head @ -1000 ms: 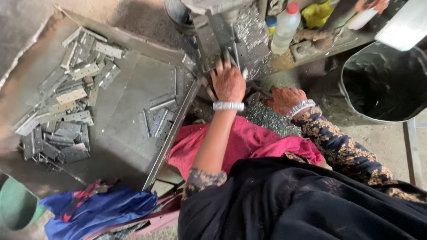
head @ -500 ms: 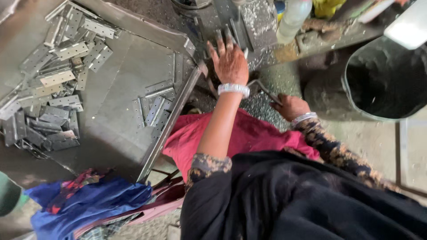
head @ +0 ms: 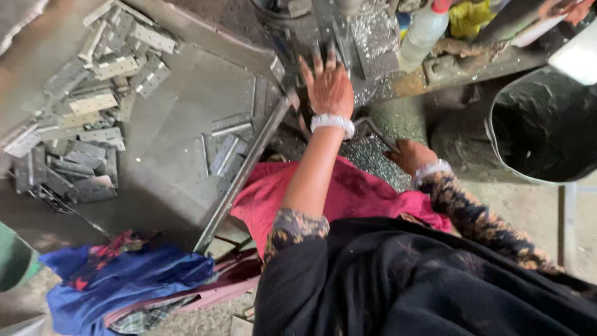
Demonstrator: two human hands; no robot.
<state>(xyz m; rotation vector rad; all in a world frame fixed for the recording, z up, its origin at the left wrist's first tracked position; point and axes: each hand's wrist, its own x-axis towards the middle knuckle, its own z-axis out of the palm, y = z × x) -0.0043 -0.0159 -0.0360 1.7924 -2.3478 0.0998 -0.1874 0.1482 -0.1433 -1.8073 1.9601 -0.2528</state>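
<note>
My left hand (head: pixel 328 87) reaches forward with fingers spread, resting against the grey metal machine (head: pixel 348 37) at the top centre; it wears a white bangle and holds nothing that I can see. My right hand (head: pixel 410 155) is lower and to the right, curled around a thin dark metal handle (head: pixel 373 127) above a patch of metal shavings (head: pixel 373 158). A few flat metal hinges (head: pixel 227 146) lie on the metal tray (head: pixel 168 205) just left of my left arm. A large heap of hinges (head: pixel 81 118) fills the tray's far left.
A big black bucket (head: pixel 541 124) stands at the right. A white plastic bottle (head: pixel 423 31) and a yellow rag sit on the bench behind the machine. Blue cloth (head: pixel 124 280) lies at the lower left, pink fabric (head: pixel 348 193) over my lap.
The view has tilted, so everything sits lower and nearer. My left hand has opened its fingers and moved up against the machine. My right hand has dropped lower onto the handle.
</note>
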